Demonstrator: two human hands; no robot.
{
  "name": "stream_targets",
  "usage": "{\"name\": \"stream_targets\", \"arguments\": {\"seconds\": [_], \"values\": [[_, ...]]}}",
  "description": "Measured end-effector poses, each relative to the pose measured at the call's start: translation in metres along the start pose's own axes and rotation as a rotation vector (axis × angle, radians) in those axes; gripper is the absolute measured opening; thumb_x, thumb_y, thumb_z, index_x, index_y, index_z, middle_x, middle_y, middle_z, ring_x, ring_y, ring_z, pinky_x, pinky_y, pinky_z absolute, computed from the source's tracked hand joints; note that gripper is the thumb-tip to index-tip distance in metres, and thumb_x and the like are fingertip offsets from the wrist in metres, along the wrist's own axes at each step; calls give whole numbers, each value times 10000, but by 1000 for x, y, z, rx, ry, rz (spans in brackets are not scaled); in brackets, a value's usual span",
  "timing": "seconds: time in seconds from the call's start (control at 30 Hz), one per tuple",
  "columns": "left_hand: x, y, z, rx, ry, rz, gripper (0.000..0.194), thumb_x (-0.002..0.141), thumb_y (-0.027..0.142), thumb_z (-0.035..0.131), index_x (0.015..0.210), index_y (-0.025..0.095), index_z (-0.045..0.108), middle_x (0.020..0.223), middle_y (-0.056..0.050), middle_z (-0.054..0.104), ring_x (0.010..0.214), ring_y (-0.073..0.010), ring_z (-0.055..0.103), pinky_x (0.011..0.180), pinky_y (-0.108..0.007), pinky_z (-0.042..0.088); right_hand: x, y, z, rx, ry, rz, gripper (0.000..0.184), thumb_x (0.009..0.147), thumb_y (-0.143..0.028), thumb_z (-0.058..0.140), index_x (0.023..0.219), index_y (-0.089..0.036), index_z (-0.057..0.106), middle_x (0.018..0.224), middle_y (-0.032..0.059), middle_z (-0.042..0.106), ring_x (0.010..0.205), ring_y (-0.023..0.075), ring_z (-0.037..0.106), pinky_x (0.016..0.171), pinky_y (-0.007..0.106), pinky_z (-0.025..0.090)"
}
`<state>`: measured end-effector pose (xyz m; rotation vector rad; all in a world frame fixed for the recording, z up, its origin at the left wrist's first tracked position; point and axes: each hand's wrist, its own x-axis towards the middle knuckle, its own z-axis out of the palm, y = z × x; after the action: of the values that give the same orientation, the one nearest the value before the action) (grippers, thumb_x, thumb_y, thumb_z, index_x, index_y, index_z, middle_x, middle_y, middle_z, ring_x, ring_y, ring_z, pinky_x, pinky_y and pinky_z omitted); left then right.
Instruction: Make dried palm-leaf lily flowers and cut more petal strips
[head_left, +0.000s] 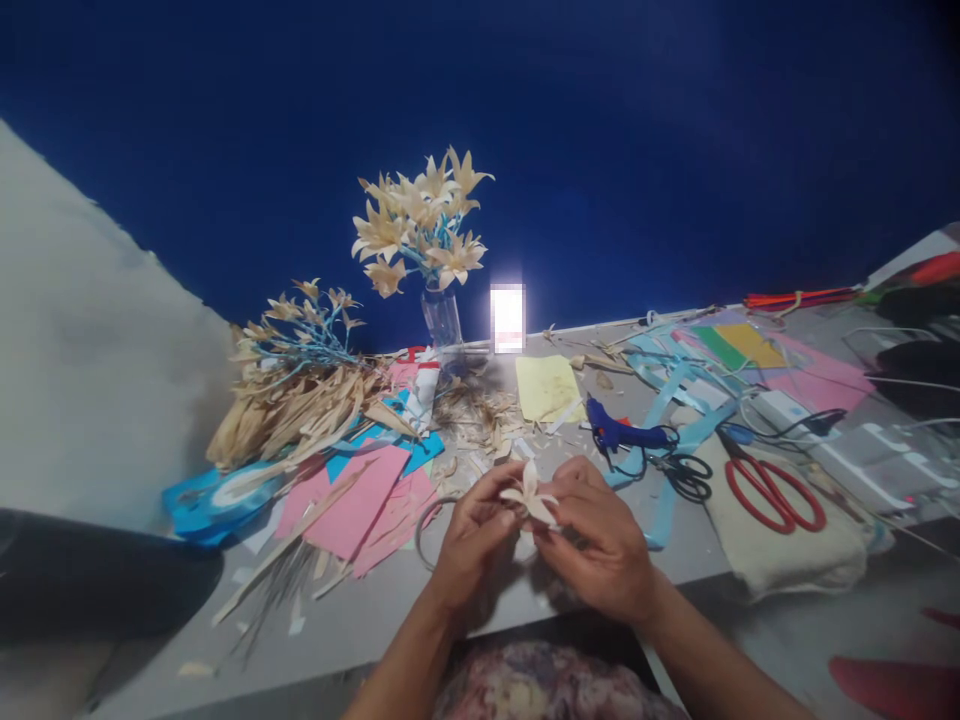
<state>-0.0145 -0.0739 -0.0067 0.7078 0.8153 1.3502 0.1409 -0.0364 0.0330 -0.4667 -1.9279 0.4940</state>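
Note:
Between my two hands, above the table's front part, is a cream handmade flower [531, 495] with pointed petals, seemingly of dried husk. My left hand [484, 525] has its fingers closed around the flower's left side. From the other side, my right hand [600, 535] pinches a petal on the right with thumb and fingers. The flower's underside and stem are hidden by the hands. A ring, perhaps a tape roll [427, 535], lies just left of my left hand. Beyond my right hand rests a blue glue gun [626, 430], with black-handled scissors [686, 475] beside it.
A glass vase [444, 325] of finished flowers [424, 220] stands at the back. Dried husks [292, 415] and pink paper [360, 500] cover the left. Red-handled scissors [776, 495] lie on a cloth [780, 560] at right, near a power strip [862, 450] and cables.

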Motion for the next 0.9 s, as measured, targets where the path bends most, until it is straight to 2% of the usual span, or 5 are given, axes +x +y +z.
{"name": "stream_targets", "arguments": {"seconds": [0.2, 0.33, 0.43, 0.53, 0.9], "values": [[-3, 3, 3, -8, 68, 60, 295, 675, 301, 869, 937, 199, 779, 880, -39, 732, 773, -146, 654, 729, -240, 495, 0, -3, 2, 9, -21, 12, 166, 843, -17, 603, 819, -179, 625, 772, 43, 646, 738, 181, 535, 710, 352, 440], [0, 4, 5, -116, 185, 69, 321, 574, 272, 926, 848, 213, 769, 770, -7, 729, 698, -129, 661, 697, -237, 506, -7, -3, 2, 29, 52, 141, 189, 832, -43, 626, 866, -210, 708, 999, 77, 615, 899, 214, 549, 740, 350, 459], [3, 6, 7, -199, 212, 81, 298, 502, 249, 953, 697, 197, 733, 685, 1, 712, 684, -135, 667, 691, -240, 511, -13, -6, 1, 111, 107, 209, 231, 832, -34, 627, 897, -234, 723, 960, 56, 539, 868, 196, 542, 701, 320, 457], [4, 5, 9, -246, 212, 77, 306, 490, 227, 952, 693, 200, 724, 666, -2, 714, 660, -138, 664, 662, -243, 508, -15, -11, 2, 176, 165, 231, 252, 838, -31, 631, 930, -247, 723, 947, 44, 488, 836, 180, 528, 677, 301, 447], [-3, -1, 10, -187, 204, 87, 311, 553, 249, 931, 712, 168, 677, 648, 4, 677, 596, -118, 612, 609, -238, 477, -7, -9, -3, 328, 262, 282, 267, 860, -39, 625, 955, -272, 717, 902, 31, 505, 856, 182, 506, 730, 302, 433]]}}
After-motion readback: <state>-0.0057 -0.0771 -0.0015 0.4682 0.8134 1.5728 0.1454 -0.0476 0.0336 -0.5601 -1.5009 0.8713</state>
